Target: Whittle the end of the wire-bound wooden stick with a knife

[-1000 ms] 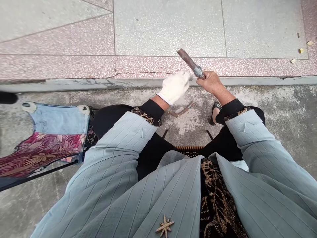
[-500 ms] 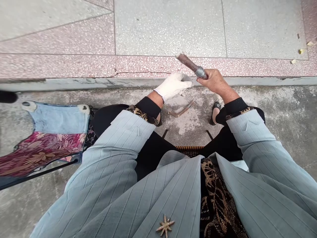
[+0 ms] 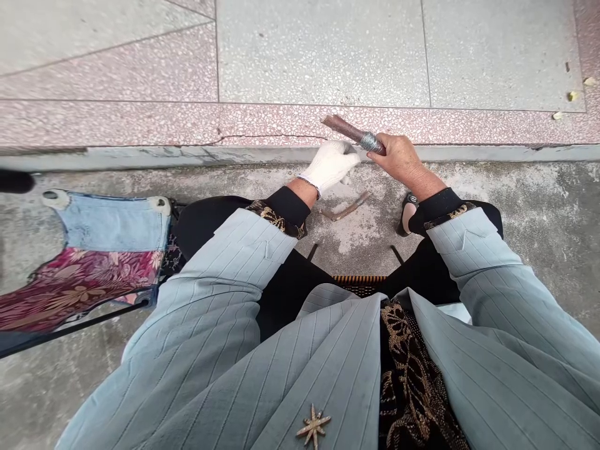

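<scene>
Wire-wound stick [image 3: 341, 127], its near end enclosed by the bent fingers of the bare right hand [image 3: 398, 161]; long axis towards ten o'clock. The wire coil [image 3: 369, 142] lies at two o'clock from the gloved left hand [image 3: 330, 165], fingers curled, grip indeterminable. Concrete floor [image 3: 539, 206] beneath, bearing a bent stick [image 3: 344, 210]; terrazzo step [image 3: 267, 122] towards twelve.

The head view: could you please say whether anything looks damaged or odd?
Yes: a crack runs along the step's pink edge, beyond the left hand, wavering where the joints run straight. Also, the left hand wears a glove, while the right hand, holding the stick, is bare.
</scene>
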Motion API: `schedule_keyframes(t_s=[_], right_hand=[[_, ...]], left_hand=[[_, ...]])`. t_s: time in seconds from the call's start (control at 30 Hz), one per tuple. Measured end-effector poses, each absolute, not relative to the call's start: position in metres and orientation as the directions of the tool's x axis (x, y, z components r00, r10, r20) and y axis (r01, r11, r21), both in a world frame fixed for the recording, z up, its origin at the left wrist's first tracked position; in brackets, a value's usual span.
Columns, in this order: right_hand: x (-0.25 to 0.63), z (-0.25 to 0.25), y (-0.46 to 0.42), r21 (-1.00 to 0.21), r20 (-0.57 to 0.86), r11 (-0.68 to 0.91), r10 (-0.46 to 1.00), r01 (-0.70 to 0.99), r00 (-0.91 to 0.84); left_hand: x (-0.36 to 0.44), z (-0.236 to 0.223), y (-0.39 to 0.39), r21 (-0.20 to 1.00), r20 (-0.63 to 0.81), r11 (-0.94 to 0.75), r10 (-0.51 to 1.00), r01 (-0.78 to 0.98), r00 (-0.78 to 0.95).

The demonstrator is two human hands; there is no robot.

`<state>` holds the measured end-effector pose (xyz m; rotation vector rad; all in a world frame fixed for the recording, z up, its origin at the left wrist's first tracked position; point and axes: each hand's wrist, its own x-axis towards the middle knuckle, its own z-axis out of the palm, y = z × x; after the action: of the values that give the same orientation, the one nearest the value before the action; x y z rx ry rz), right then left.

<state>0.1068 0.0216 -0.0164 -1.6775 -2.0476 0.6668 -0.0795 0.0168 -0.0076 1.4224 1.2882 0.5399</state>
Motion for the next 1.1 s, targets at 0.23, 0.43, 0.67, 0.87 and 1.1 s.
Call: schedule_keyframes(t_s=[0.23, 0.43, 0.67, 0.87, 1.1], right_hand=[[0.097, -0.026, 0.018, -0.748, -0.076, -0.015, 0.995, 0.664, -0.063], [0.102, -0.022, 0.021, -0.811, -0.054, 0.036, 0.989, 0.584, -0.135], [0.095, -0.013, 0.015, -0.797, 0.020, 0.108, 0.988, 0.595, -0.152], [0.091, -0.031, 0.015, -0.935, -0.131, -0.099, 0.989, 0.341, -0.074], [0.096, -0.024, 0.017, -0.947, -0.320, -0.321, 0.940, 0.011, -0.119]], left_hand=[[-0.073, -0.007, 0.013, 0.900, -0.356, 0.263, 0.904, 0.346, 0.238], [-0.075, -0.012, 0.010, 0.928, -0.345, 0.257, 0.867, 0.271, 0.359], [-0.070, -0.024, 0.016, 0.877, -0.453, 0.480, 0.846, -0.030, 0.281], [-0.067, -0.019, 0.013, 0.798, -0.461, 0.520, 0.852, -0.305, 0.247], [-0.068, -0.010, 0.006, 0.771, -0.438, 0.519, 0.853, -0.368, 0.285]])
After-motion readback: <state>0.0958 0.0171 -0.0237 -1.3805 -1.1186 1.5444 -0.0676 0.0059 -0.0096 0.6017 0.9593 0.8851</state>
